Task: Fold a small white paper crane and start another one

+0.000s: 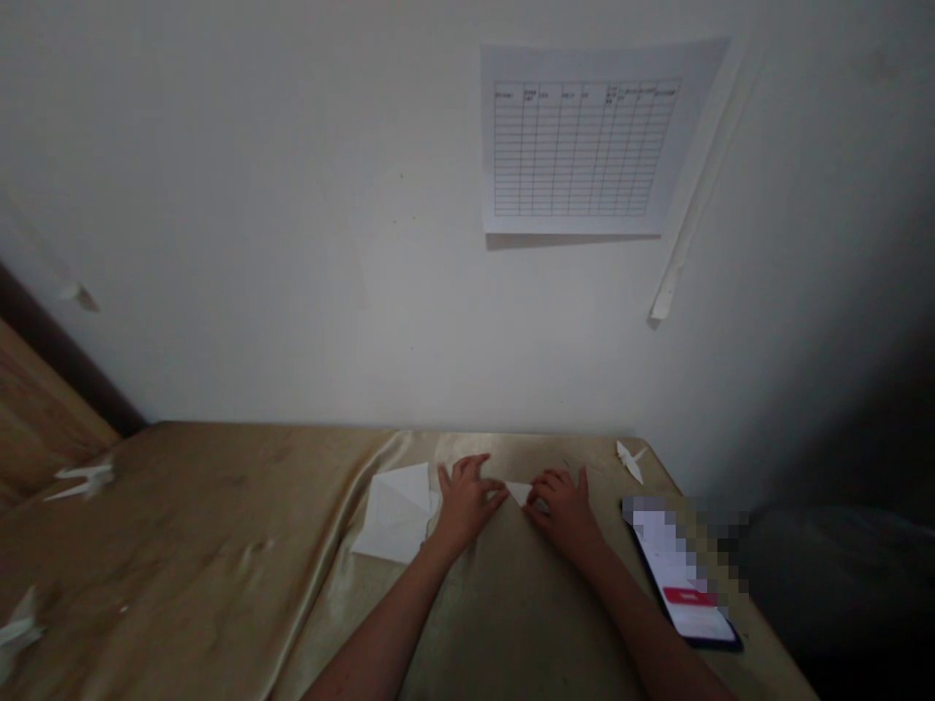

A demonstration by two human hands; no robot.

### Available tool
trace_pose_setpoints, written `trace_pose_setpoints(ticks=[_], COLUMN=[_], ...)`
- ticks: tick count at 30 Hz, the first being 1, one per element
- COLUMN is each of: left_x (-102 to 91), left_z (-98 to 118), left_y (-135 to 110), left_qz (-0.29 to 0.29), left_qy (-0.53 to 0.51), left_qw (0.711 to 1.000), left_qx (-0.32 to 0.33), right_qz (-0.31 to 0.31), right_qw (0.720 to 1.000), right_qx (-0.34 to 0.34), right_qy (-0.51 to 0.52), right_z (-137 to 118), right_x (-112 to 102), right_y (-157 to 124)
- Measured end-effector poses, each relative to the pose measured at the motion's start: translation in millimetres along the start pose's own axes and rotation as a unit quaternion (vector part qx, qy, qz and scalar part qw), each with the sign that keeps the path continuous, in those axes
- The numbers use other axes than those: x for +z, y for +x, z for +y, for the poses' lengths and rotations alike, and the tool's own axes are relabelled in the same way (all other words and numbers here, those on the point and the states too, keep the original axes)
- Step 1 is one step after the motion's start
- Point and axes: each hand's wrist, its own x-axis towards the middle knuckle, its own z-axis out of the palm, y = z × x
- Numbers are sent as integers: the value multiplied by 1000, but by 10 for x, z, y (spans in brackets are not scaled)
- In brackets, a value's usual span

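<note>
- Left hand: palm down on the folded white paper, fingers stretched out and a little spread. It presses the right part of the sheet and grips nothing.
- Right hand: palm down just beside the left hand, fingers curled. Its tips rest on the narrow white corner of the paper that shows between the two hands. In this dim, small view I cannot tell whether they pinch that corner or only press it.
- Folded white paper: flat on the counter, creased into angled facets. Most of it sticks out to the left of the left hand.
- Counter: covered with a gold satin cloth, with a raised wrinkle running from the far edge toward the near left.
- Phone: lying flat with the screen lit, near the counter's right edge. It is right of the right forearm and apart from it.
- Small paper crane: at the far right corner, beyond the phone and close to the wall.
- Second paper figure: at the far left of the counter.
- Third paper figure: at the near left, partly cut off by the frame.
- Printed grid sheet: fixed to the wall above the hands.
- White strip: slanting down the wall, just right of the sheet.
</note>
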Motion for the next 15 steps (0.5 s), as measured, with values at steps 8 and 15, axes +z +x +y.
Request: trace_pose_setpoints(ticks=[8,15], left_x=[64,65], left_z=[-9,-11], left_y=[-28,-21], left_qz=[-29,-46], left_qy=[5,13], left_qw=[1000,999], left_qx=[9,-3], right_qz=[1,-19], right_qw=[999,998], right_qx=[7,6], right_qy=[34,56], right_z=[24,30], right_x=[9,12], right_y=[3,6])
